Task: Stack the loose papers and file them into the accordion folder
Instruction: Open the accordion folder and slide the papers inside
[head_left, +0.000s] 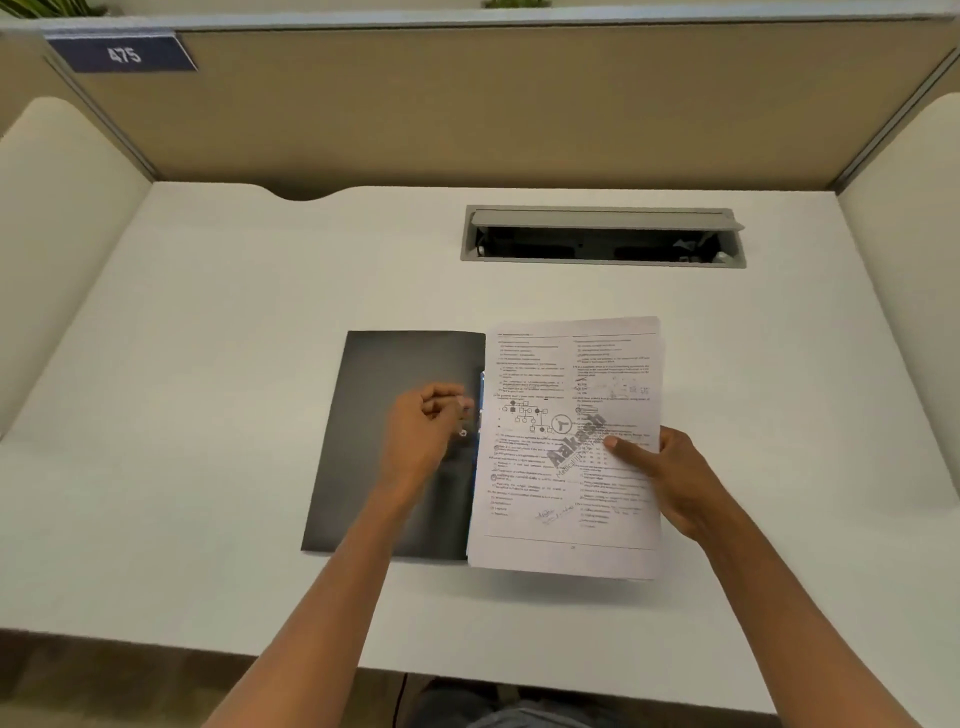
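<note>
The papers (566, 447) could slip crooked or bend at the clip, I think, because only one hand holds them. The right hand (670, 480) pinches their right edge, thumb on top, fingers under. They lie on the right half of the open black folder (384, 447) on the desk (208, 364). The left hand (423, 428) hovers by the middle fold, fingers curled together, blurry; I cannot tell if it grips the clip.

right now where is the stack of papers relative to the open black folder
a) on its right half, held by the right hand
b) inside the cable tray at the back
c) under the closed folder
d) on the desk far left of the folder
a: the stack of papers lies over the right half of the open black folder, with the right hand gripping its right edge.
</note>
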